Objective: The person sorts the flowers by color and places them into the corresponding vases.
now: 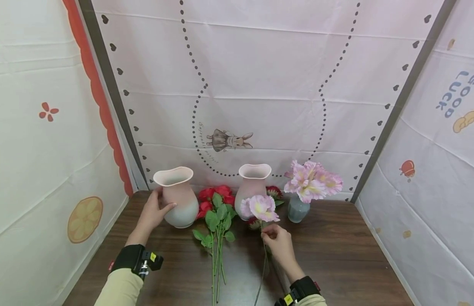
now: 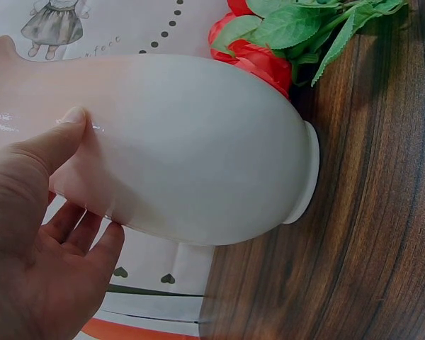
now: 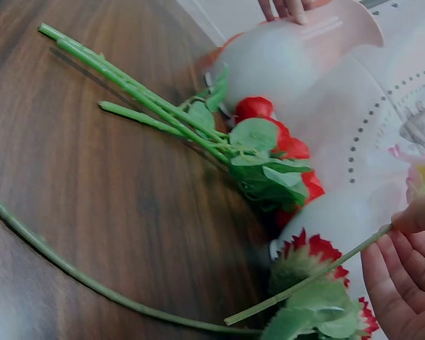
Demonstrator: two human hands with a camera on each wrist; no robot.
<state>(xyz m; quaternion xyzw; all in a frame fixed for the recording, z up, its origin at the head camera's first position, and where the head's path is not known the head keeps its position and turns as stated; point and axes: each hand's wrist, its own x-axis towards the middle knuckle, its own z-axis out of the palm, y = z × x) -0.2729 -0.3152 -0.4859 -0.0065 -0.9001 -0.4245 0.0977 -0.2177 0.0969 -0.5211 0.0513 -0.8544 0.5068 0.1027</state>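
My left hand [image 1: 154, 212] holds the side of a pink-to-white vase [image 1: 181, 204]. In the left wrist view its thumb lies on the glazed wall [image 2: 198, 149] and the other fingers go round the far edge. My right hand [image 1: 280, 244] pinches the thin green stem [image 3: 304, 283] of a pale pink flower [image 1: 261, 208], whose bloom is upright before a second pink-to-white vase [image 1: 254, 182]. Between the vases lies a bunch of red roses [image 1: 217, 197] with long green stems pointing toward me. Dark red flowers [image 3: 315, 258] lie behind the held stem.
To the right, a small grey-blue vase [image 1: 299, 209] holds several pink blooms [image 1: 313, 180]. A long curved stem [image 3: 78, 273] crosses the brown wooden tabletop [image 1: 347, 259]. White printed cloth [image 1: 259, 85] encloses the back and both sides, close behind the vases.
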